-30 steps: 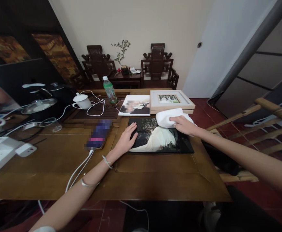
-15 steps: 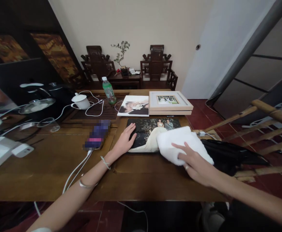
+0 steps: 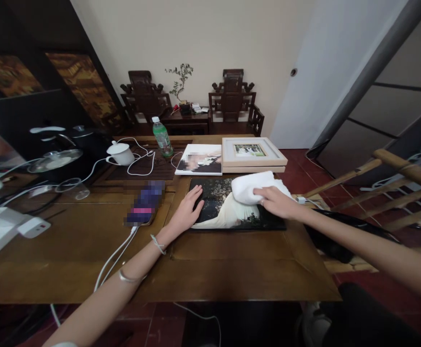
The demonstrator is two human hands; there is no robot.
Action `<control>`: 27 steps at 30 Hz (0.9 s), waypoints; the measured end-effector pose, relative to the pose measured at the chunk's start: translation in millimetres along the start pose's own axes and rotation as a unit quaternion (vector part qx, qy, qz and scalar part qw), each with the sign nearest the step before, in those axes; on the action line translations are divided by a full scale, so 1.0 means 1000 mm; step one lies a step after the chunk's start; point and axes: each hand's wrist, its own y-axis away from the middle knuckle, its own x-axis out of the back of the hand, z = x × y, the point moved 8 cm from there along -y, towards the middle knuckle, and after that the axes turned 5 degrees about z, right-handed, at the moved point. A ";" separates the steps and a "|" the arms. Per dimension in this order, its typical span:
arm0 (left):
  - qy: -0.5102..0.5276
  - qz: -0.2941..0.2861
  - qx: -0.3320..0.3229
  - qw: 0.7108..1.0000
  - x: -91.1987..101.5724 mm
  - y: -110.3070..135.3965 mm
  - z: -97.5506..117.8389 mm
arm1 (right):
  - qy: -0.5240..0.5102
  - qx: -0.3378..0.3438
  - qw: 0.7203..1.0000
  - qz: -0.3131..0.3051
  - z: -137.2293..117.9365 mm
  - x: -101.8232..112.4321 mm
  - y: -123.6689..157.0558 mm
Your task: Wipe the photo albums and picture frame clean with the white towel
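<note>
Head view: the dark photo panel (image 3: 228,213) lies flat on the wooden desk (image 3: 232,270) and serves as the landmark for everything else. On its far right part sits a folded white cloth (image 3: 247,188), hiding that portion of the print and reaching to its far edge. The right hand (image 3: 278,202) comes in from beyond the panel's right edge, its fingers (image 3: 259,192) bent and grasping the cloth, with most of the cloth to the left of the fingertips and ahead of them. Another fold sticks out past the knuckles, towards the panel's far right corner. The panel itself is beneath the cloth, so the cloth lies between those fingers and the print.

At the panel's left edge, the left hand (image 3: 185,213) rests palm down, its fingers spread and grasping nothing, their tips touching the margin; the panel extends to the right of them. Just behind the panel are a white-edged photo print (image 3: 203,161) and, to the right of that, stacked pale picture frames (image 3: 254,161). Left of the panel, past the left hand, lies a phone (image 3: 144,205) with white cables (image 3: 110,254) at its near end. Farther back to the panel's left stand a green-labelled bottle (image 3: 162,140) and a lidded white cup (image 3: 121,154).
</note>
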 end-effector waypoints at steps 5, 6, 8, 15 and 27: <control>0.002 0.000 0.001 1.000 -0.001 0.000 -0.002 | 0.005 0.000 1.000 0.014 0.021 0.005 -0.034; 0.004 0.001 0.001 1.000 0.000 0.000 -0.002 | 0.009 -0.002 1.000 0.017 0.021 0.004 -0.035; 0.009 0.004 0.004 1.000 0.000 0.001 -0.002 | 0.017 -0.006 1.000 0.022 0.019 0.000 -0.030; -0.001 -0.004 -0.001 1.000 -0.001 0.001 0.000 | 0.018 0.009 1.000 0.005 -0.025 -0.016 0.046; -0.021 -0.010 0.001 1.000 -0.002 0.000 0.002 | -0.005 -0.002 0.997 -0.073 -0.069 -0.015 0.082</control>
